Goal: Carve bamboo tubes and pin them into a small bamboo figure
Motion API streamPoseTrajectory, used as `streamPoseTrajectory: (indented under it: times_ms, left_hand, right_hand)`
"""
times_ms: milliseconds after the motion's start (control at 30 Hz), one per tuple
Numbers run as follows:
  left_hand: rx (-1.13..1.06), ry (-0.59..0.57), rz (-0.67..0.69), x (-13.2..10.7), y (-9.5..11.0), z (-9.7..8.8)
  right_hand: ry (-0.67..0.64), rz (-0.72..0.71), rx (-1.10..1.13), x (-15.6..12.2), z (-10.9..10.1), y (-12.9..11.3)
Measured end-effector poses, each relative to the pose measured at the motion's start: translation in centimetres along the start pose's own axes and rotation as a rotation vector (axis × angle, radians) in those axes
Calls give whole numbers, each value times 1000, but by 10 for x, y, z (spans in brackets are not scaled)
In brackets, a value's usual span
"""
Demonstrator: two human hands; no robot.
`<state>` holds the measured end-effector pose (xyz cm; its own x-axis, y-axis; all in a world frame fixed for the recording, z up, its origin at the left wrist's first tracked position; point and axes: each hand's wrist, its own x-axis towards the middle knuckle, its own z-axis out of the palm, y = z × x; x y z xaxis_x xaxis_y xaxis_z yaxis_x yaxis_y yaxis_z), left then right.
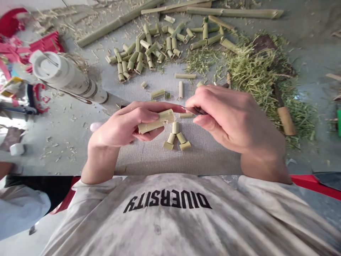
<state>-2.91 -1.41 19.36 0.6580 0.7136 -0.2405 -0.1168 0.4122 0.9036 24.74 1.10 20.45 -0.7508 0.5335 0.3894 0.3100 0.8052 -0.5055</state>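
Currently, a short bamboo piece (154, 124) is held in the left hand (117, 126), just left of frame centre. Thumb is pressed on its upper face, lower fingers are curled underneath, index is stretched out past the far edge toward the right. A small metal blade (192, 110) is pinched by the right hand (229, 119), right of centre, between thumb and bent index; tip is pointed left at the left index fingertip. Whether blade and fingertip are touching can't be told.

The blade's rear part is hidden by the right fist; outer right fingers can't be made out well. Part of the piece is covered by the left thumb. A dark object (122, 106) is mostly blocked by the left hand, not identifiable. Another person (21, 206) is cut off at lower left.

Piece is pale yellow-green, tilted up to the right, with a small brownish mark near its right end. Five small segments (175, 128) are laid out in a peaked pattern on grey cloth (149, 156), below centre. Cut segments (133, 60) are heaped upper centre, shavings (247, 67) are piled upper right, a white tumbler (60, 71) is seen upper left.
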Motion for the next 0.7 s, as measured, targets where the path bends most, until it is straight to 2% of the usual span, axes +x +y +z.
streamPoseTrajectory:
  times_ms: [200,367,567,700]
  left_hand:
    - [11,100,-68,1,3,3]
    - [90,176,-27,2,3,5]
    - [95,140,31,4,-2,4]
    - [116,167,59,4,-2,6]
  right_hand:
    - [-46,78,-107,-2,7,-7]
    - [-86,76,-235,-1,9,-14]
    - [-68,63,-374,0,12,-16]
    - [-57,65,-420,-2,15,-15]
